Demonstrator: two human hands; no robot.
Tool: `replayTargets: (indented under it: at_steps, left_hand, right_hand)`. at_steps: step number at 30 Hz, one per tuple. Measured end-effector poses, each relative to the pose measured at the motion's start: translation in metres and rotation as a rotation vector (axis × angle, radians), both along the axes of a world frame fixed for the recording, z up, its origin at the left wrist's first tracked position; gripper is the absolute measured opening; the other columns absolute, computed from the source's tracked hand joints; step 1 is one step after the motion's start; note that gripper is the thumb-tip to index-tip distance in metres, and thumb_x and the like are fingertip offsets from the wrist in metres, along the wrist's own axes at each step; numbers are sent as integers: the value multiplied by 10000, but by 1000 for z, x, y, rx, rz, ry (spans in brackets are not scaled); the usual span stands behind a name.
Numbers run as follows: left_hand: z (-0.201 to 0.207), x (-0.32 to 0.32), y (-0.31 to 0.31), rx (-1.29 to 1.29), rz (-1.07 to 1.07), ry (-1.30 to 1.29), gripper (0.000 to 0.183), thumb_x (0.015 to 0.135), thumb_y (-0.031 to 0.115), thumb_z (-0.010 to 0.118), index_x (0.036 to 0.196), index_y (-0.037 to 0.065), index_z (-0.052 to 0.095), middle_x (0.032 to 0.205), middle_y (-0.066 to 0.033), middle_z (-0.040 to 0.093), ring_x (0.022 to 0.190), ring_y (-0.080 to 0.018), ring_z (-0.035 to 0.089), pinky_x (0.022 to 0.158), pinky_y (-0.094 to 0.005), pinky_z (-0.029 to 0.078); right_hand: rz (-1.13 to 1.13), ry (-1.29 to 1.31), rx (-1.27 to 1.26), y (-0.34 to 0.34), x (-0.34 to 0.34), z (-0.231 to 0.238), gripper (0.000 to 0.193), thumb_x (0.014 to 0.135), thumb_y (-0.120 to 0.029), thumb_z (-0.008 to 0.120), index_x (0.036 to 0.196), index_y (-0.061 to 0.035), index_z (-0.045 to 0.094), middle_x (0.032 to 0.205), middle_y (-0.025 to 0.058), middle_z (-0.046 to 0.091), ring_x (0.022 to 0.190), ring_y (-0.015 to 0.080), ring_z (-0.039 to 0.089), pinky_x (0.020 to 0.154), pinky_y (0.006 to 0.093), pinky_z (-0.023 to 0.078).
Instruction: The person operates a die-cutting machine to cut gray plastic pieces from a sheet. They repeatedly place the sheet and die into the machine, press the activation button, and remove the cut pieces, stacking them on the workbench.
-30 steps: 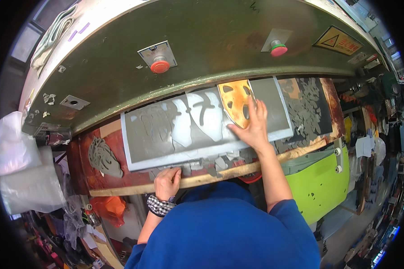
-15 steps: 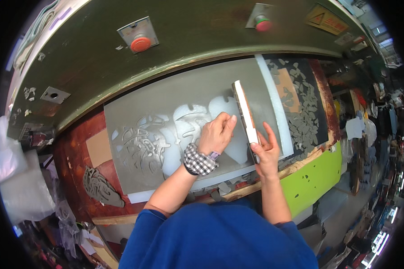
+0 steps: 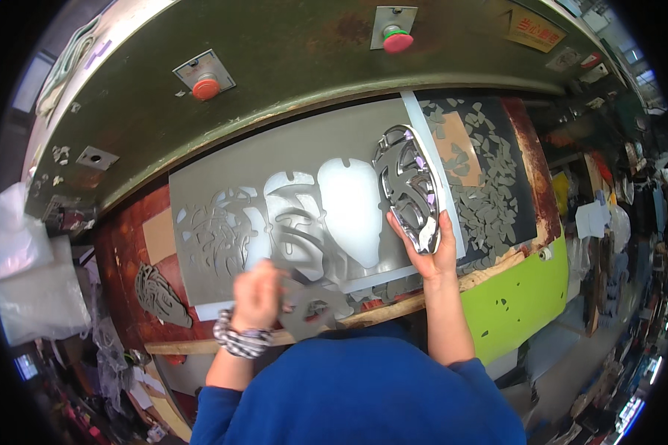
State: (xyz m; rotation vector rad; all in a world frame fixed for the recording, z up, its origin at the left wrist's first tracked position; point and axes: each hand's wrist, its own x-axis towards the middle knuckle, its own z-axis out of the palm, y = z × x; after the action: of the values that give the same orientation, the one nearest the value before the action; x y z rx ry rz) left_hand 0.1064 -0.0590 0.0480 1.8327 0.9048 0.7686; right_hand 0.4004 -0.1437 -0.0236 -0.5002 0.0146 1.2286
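Machinery fills the upper half: a big green press (image 3: 289, 96) arches over the bench, with a red push button (image 3: 206, 88) in a square plate on its left part and a second red button (image 3: 397, 41) near the top middle; a yellow warning label (image 3: 536, 30) sits toward its right end; below it lies a grey sheet (image 3: 274, 170) with shaped holes cut through it, a large white egg-shaped opening (image 3: 352, 208) near its middle and narrower cut-outs to the left; the sheet rests on a reddish-brown board (image 3: 133, 237); to the right a dark sheet (image 3: 497, 193) is peppered with small grey cut pieces; a bright green machine side (image 3: 519, 297) shows at the lower right; a wooden strip (image 3: 393, 308) edges the bench in front; clear plastic bags (image 3: 30, 282) hang at the far left; a grey cut piece (image 3: 159, 297) lies on the board at the left; the right hand (image 3: 427, 248) grips a metal cutting die (image 3: 408, 185), oval with curved inner blades, fingers wrapped around its lower end, holding it tilted up over the right edge of the grey sheet; the left hand (image 3: 258, 293), blurred, is closed on a grey cut-out piece (image 3: 312, 308) at the near edge of the sheet; a checked wristband (image 3: 241, 341) circles that wrist; blue sleeves (image 3: 364, 393) come in from below.
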Motion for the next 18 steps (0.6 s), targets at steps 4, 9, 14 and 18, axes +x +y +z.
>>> replayTargets:
  at_steps: [4,9,14,18]
  left_hand:
    - [-29,-47,25,-276,475,-81,267,1029,209,397,901,21,538,585,8,475,450,-68,520,382,-226,385]
    - [-76,-82,24,211,774,831,340,891,104,590,1214,6,549,802,-179,593,752,-377,593,695,-442,483]
    - [-96,-82,10,523,742,752,383,869,88,604,1242,32,539,944,-180,524,803,-361,562,707,-436,469]
    - [-112,-75,15,506,836,784,375,888,92,572,1260,58,542,946,-173,512,843,-357,547,746,-434,459]
  right_hand:
    - [-4,13,36,-13,0,9,651,909,-300,609,1432,-40,323,1379,132,476,1268,322,462,1117,568,295]
    - [-319,-1599,-344,-45,8,29,532,783,13,695,1283,57,519,1303,214,520,1137,256,573,929,334,493]
    - [-267,-692,-212,-58,24,23,510,789,9,691,1254,112,511,1176,176,605,1045,209,611,918,314,490]
    - [-343,-445,2,-62,42,15,594,829,-220,731,1260,103,480,1157,166,603,1009,215,608,926,317,485]
